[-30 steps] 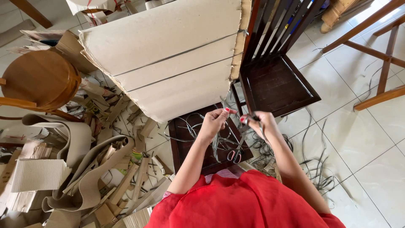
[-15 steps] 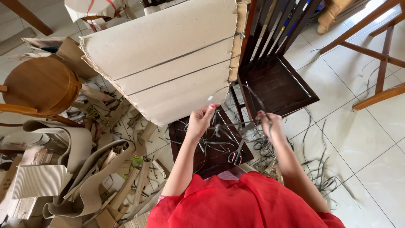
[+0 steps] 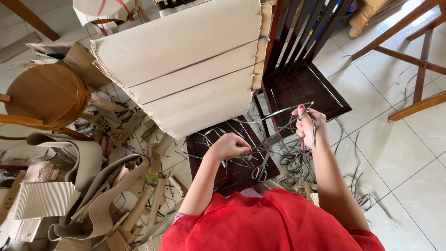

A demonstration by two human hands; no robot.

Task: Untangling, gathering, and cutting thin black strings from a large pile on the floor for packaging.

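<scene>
My left hand (image 3: 230, 146) is closed around thin grey plastic straps (image 3: 274, 139) above a dark wooden stool (image 3: 204, 144). My right hand (image 3: 306, 125) is raised to the right and grips the other end of the same straps, pulling them taut between the hands. Scissors with red-lined handles (image 3: 260, 171) lie on the stool just below the straps. A large object wrapped in strapped corrugated cardboard (image 3: 186, 65) leans right behind the stool. My red sleeves fill the bottom of the view.
A dark slatted wooden chair (image 3: 302, 83) stands to the right of the wrapped object. Loose straps (image 3: 357, 186) litter the tiled floor. Cardboard scraps and rolls (image 3: 88, 186) pile up at left, beside a round wooden stool (image 3: 46, 95). Wooden furniture legs (image 3: 418, 69) stand at far right.
My hands have moved apart, the right one rising to the right with the straps. The straps now stretch between both hands; the scissors lie on the stool.
</scene>
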